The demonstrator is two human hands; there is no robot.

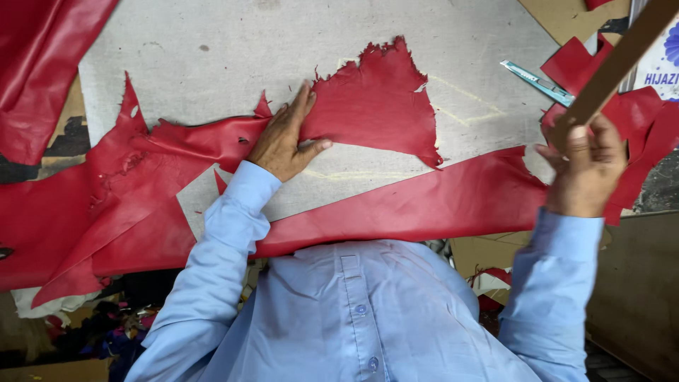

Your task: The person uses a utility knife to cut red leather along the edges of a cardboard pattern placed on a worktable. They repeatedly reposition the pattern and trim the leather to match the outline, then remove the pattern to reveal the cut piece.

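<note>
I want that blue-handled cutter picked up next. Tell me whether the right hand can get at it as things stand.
Probably not right away. The right hand is closed around a wooden strip, so it is occupied. The cutter lies uncovered on the grey board just beyond that hand, with nothing lying over it.

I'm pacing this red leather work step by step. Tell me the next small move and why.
Probably lower the long brown wooden straightedge onto the ragged-edged red leather piece. The right hand holds it raised off the grey board, while the left hand lies flat on the leather, pinning it.
</note>
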